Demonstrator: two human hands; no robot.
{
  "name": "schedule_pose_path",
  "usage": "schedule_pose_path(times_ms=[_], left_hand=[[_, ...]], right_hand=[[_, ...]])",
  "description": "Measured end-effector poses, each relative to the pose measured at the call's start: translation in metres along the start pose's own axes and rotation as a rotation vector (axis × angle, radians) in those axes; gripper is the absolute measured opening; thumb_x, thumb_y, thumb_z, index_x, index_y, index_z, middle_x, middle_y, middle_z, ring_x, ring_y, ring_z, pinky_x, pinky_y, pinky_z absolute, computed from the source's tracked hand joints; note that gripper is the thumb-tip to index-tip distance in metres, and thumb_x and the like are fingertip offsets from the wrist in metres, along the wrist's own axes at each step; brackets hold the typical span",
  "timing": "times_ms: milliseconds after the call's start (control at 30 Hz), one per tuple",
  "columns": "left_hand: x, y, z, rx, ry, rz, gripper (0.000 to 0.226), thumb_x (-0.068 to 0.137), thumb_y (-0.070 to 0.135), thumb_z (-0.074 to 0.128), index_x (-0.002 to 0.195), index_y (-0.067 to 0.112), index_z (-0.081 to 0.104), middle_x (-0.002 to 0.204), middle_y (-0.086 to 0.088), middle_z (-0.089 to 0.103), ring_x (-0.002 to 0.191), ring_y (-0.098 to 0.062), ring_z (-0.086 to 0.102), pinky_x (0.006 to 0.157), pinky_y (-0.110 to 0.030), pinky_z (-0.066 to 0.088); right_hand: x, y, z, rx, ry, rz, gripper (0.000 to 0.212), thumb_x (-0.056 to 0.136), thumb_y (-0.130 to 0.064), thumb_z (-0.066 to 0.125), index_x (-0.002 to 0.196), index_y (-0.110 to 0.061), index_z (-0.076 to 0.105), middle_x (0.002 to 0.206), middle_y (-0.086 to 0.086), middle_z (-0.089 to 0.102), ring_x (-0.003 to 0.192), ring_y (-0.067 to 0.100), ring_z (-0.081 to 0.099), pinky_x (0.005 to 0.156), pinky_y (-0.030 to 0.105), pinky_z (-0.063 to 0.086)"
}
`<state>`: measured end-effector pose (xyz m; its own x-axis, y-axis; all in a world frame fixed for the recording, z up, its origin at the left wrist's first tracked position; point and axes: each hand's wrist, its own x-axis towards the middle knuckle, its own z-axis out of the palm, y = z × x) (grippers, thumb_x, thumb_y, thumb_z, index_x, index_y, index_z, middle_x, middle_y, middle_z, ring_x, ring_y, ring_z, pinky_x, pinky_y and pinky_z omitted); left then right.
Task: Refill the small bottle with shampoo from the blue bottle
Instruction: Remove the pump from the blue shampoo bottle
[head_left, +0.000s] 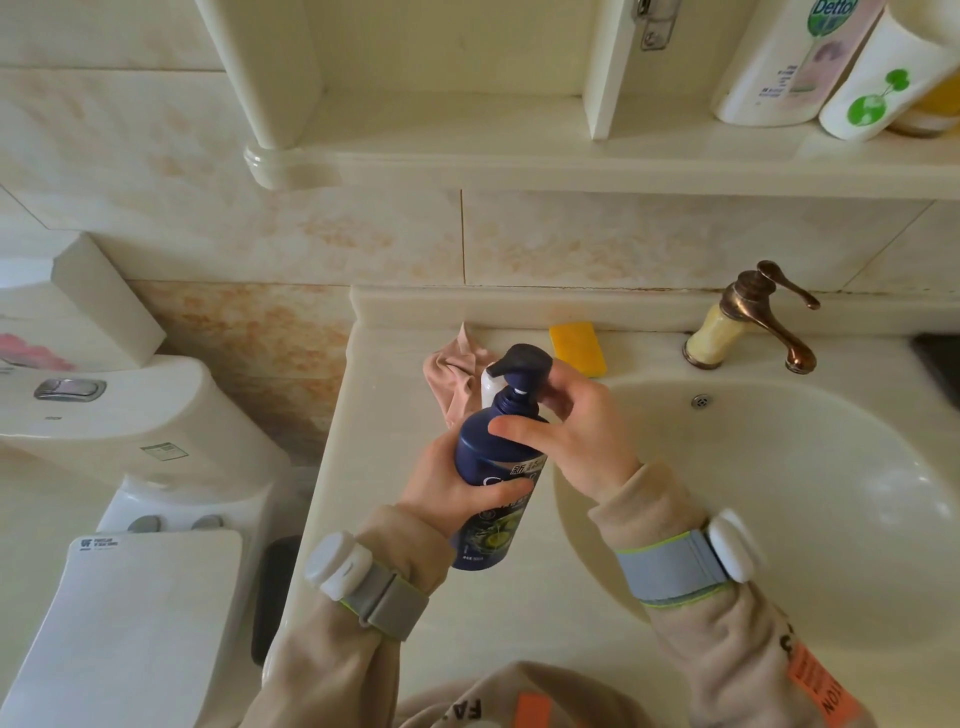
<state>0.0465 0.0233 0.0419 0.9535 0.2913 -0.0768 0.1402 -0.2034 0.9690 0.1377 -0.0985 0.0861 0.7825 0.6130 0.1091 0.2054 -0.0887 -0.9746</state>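
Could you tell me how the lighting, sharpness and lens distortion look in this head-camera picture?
Head view: soft, even light, faint shadows; mild glare on the glossy cream sink basin; wide-angle bending curves the cream shelf and counter edges; the dark blue pump bottle reads sharp, its small label print illegible.

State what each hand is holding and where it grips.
The left hand holds the blue bottle around its body. The right hand is at the pump neck, fingers by the pump head.

Beige sleeves (332, 670), grey wristbands (675, 564)
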Motion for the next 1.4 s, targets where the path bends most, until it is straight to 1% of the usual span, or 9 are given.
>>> schedule_pose_path(times_ms=[267,433,500,633,700,900,1067,1233,1400], left_hand=[[-0.002,-0.001,0.001,-0.013,-0.026,-0.017,0.064,0.048,0.048,0.074,0.104,0.021,0.058,0.094,-0.003,0.07,0.088,-0.021,0.068,0.082,-0.041,0.056],[-0.001,0.003,0.001,-0.015,-0.011,-0.018,0.052,0.048,0.045,0.073,0.095,0.035,0.056,0.09,0.008,0.07,0.083,-0.01,0.068,0.077,-0.027,0.056],[-0.001,0.001,0.001,-0.028,0.006,-0.032,0.053,0.047,0.045,0.074,0.096,0.034,0.057,0.093,0.001,0.07,0.087,-0.018,0.068,0.081,-0.037,0.057],[-0.001,-0.002,0.001,-0.023,0.01,-0.036,0.059,0.047,0.047,0.074,0.101,0.027,0.058,0.097,-0.007,0.07,0.09,-0.025,0.067,0.084,-0.047,0.055],[-0.001,-0.004,0.002,-0.026,0.016,-0.032,0.06,0.048,0.044,0.075,0.103,0.024,0.059,0.096,-0.009,0.071,0.09,-0.026,0.067,0.084,-0.049,0.054],[-0.001,-0.003,0.002,-0.011,0.013,-0.019,0.052,0.046,0.046,0.073,0.095,0.037,0.056,0.088,0.009,0.069,0.081,-0.009,0.067,0.077,-0.027,0.056],[-0.002,-0.002,0.003,-0.002,-0.005,-0.017,0.055,0.046,0.05,0.072,0.096,0.036,0.054,0.088,0.013,0.067,0.079,-0.001,0.066,0.071,-0.015,0.053],[-0.002,-0.004,0.004,-0.015,0.005,-0.002,0.055,0.046,0.048,0.072,0.096,0.032,0.056,0.087,0.008,0.068,0.079,-0.006,0.067,0.072,-0.018,0.054],[-0.003,-0.004,0.004,-0.02,-0.001,-0.014,0.054,0.046,0.047,0.072,0.095,0.033,0.055,0.088,0.011,0.068,0.079,0.0,0.066,0.071,-0.015,0.053]], right_hand=[[-0.003,0.002,-0.006,0.1,-0.163,-0.033,0.047,0.073,-0.026,0.059,0.12,-0.02,0.052,0.115,0.004,0.063,0.112,0.02,0.059,0.1,0.033,0.045],[-0.004,0.004,-0.001,-0.095,-0.055,0.026,0.051,0.062,-0.037,0.079,0.108,-0.029,0.056,0.106,-0.002,0.065,0.102,0.011,0.06,0.09,0.028,0.046],[-0.004,0.003,-0.002,-0.054,-0.032,0.028,0.044,0.063,-0.033,0.078,0.1,-0.034,0.056,0.099,-0.007,0.067,0.097,0.009,0.062,0.088,0.026,0.046],[-0.007,0.003,-0.001,0.063,-0.158,-0.023,0.046,0.073,-0.028,0.059,0.118,-0.027,0.049,0.116,0.006,0.063,0.114,0.022,0.057,0.1,0.035,0.043],[-0.006,0.002,0.0,0.029,-0.175,-0.005,0.048,0.074,-0.028,0.063,0.119,-0.028,0.048,0.119,0.0,0.061,0.115,0.015,0.056,0.101,0.03,0.043],[-0.005,0.004,0.0,-0.083,-0.076,0.018,0.043,0.068,-0.029,0.07,0.107,-0.038,0.053,0.106,-0.004,0.066,0.104,0.015,0.061,0.097,0.038,0.047],[-0.007,0.001,0.001,-0.018,-0.142,0.016,0.05,0.071,-0.035,0.063,0.119,-0.031,0.049,0.115,-0.002,0.063,0.112,0.012,0.058,0.1,0.03,0.044],[-0.006,0.003,0.003,-0.062,-0.095,0.061,0.049,0.068,-0.029,0.074,0.113,-0.031,0.054,0.104,-0.007,0.067,0.1,0.009,0.063,0.088,0.024,0.047],[-0.007,0.002,0.001,-0.02,-0.074,0.037,0.046,0.07,-0.035,0.067,0.113,-0.03,0.053,0.105,-0.002,0.067,0.105,0.018,0.062,0.094,0.037,0.048]])
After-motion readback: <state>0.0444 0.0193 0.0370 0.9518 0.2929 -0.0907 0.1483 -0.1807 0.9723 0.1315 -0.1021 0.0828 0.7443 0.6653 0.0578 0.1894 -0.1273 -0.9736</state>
